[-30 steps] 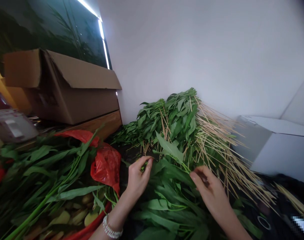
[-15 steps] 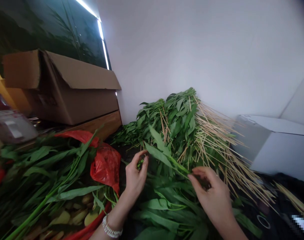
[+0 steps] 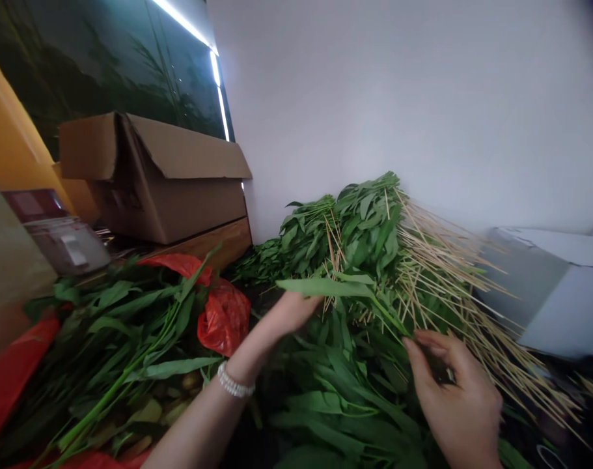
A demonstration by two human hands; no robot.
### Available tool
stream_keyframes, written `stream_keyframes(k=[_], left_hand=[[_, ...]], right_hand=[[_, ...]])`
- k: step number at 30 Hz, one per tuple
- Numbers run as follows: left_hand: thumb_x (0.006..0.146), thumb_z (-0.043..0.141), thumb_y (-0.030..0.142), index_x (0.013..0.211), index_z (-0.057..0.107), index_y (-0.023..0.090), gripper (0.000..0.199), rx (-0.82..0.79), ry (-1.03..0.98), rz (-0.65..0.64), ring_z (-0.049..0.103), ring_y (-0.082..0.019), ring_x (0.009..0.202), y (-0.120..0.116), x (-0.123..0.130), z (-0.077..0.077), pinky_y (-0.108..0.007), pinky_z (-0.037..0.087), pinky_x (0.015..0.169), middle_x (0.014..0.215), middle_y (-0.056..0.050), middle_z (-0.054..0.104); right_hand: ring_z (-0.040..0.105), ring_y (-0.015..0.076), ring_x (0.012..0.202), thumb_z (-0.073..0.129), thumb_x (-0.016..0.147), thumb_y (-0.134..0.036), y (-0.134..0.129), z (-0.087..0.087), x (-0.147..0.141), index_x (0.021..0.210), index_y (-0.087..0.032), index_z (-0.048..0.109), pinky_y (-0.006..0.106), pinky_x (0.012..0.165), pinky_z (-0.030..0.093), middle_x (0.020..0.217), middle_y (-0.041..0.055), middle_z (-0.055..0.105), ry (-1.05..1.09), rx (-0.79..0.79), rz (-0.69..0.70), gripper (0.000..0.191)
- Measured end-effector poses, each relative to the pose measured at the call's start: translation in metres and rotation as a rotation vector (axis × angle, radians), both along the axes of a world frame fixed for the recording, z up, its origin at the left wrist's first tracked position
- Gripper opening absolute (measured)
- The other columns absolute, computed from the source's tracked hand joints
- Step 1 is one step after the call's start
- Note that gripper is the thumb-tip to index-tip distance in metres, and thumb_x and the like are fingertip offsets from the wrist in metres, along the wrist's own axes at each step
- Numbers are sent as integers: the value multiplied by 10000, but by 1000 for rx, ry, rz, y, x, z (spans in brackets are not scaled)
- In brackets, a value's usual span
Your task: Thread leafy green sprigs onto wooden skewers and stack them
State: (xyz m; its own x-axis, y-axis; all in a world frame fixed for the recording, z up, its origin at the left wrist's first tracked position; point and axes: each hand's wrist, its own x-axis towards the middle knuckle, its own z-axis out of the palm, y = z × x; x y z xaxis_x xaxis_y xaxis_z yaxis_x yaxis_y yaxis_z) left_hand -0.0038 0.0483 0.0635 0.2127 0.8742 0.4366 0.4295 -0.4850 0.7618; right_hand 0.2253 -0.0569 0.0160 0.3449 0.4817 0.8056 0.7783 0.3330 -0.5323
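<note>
One leafy sprig (image 3: 345,287): in the middle of the scene, its stem running down to the right hand and its long leaves pointing left, above the near pile of greens.
Right hand (image 3: 455,391): pinches the stem of the sprig between thumb and forefinger; the other fingers are curled.
Left hand (image 3: 296,312): reaches in just beyond the sprig, close to the thin sticks; a leaf covers part of it and its fingertips are hidden, so I cannot tell whether it grasps anything.
Bracelet (image 3: 235,383): pale beads around the left wrist.
Loose greens (image 3: 335,404): heaped at the near middle, below both hands.
Tied-looking bunches (image 3: 367,215): leafy, piled at the far middle in front of the pale wall (image 3: 374,85).
Thin sticks (image 3: 433,260): straw-coloured, fanning from the bunches toward the near right.
Red bag (image 3: 225,316): on the left, crumpled beside a mass of long-leaved stems (image 3: 130,339), with pale rounded pieces (image 3: 147,413) showing at the near side.
Cardboard box (image 3: 193,202): far left, flaps raised, above a wooden board (image 3: 228,244).
Clear container (image 3: 69,244): left of the cardboard box, with a pale clasp.
White box (image 3: 564,293): at the right, beyond the sticks.
</note>
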Motion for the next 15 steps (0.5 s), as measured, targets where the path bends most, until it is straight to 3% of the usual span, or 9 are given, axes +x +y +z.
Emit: stream_keyframes(k=[2, 5, 7, 9, 12, 15], left_hand=[[790, 663, 301, 985, 692, 221, 212, -17, 296, 241, 646, -261, 1009, 26, -19, 3, -330, 490, 872, 1015, -72, 719], [651, 762, 208, 1112, 646, 178, 476, -22, 378, 387, 602, -350, 1108, 43, -38, -7, -433, 460, 940, 1121, -146, 684], [646, 736, 141, 1191, 597, 141, 562, -6, 367, 440, 564, -369, 1163, 43, -41, -19, -473, 425, 984, 1190, -184, 642], [736, 647, 129, 1240, 553, 134, 513, 47, 308, 494, 543, -331, 1196, 36, -39, -31, -461, 407, 1015, 1243, -183, 602], [858, 519, 171, 1220, 545, 170, 363, 206, 57, 542, 590, -255, 1105, 22, -30, -44, -410, 449, 975, 1196, -132, 605], [907, 491, 233, 1156, 560, 198, 260, 351, -191, 557, 605, -219, 1010, 9, -21, -44, -382, 470, 924, 1111, -90, 607]], right_hand=[[649, 164, 711, 619, 865, -436, -2, 2, -2, 928, -230, 643, 278, 688, 479, 834, 8, 687, 0, 9, 16, 216], [649, 157, 725, 610, 876, -400, -3, 1, -3, 946, -231, 626, 269, 705, 479, 851, 4, 679, -25, 24, 46, 183], [651, 154, 759, 590, 892, -352, -1, -2, -4, 967, -234, 612, 260, 719, 479, 875, 3, 674, -86, 29, 61, 142], [650, 154, 803, 557, 911, -293, 2, -6, -5, 993, -231, 596, 256, 735, 479, 915, 13, 668, -169, 34, 77, 110], [638, 168, 872, 501, 932, -218, 6, -10, -6, 1024, -219, 585, 273, 784, 477, 957, 38, 655, -277, 30, 100, 125], [620, 189, 911, 476, 939, -178, 8, -12, -7, 1047, -200, 591, 309, 834, 468, 967, 58, 647, -352, 25, 112, 159]])
